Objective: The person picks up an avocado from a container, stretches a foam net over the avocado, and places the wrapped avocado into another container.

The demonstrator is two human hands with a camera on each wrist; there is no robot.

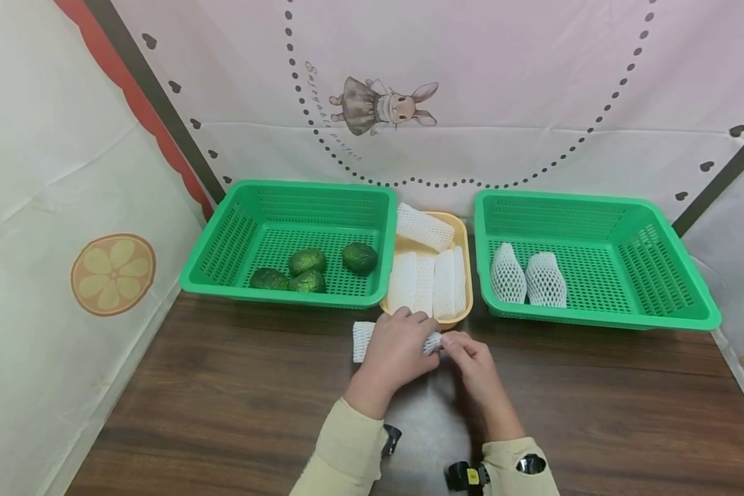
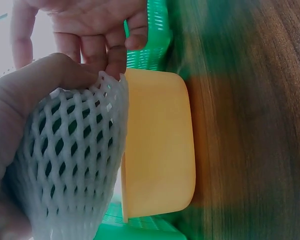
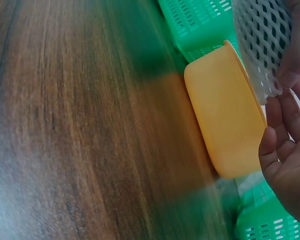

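Observation:
A white foam net sleeve (image 2: 72,145) lies in the grip of my left hand (image 1: 399,348), its thumb along the mesh. Something dark green shows through the holes; its shape is mostly hidden. At the sleeve's right end is my right hand (image 1: 476,365), fingertips touching or close to the rim and thumb (image 3: 268,145) held apart from it. Both hands are just in front of a yellow tray (image 1: 468,275) of flat white foam sleeves (image 1: 424,227). Several dark green avocado-like fruits (image 1: 307,260) lie in the left green basket (image 1: 242,207).
The right green basket (image 1: 601,317) has two sleeved fruits (image 1: 546,279) at its left side. Both baskets and the tray stand along the back of the brown wooden table (image 1: 254,399), against a printed cloth (image 1: 502,83). Another cloth wall (image 1: 68,172) borders the left.

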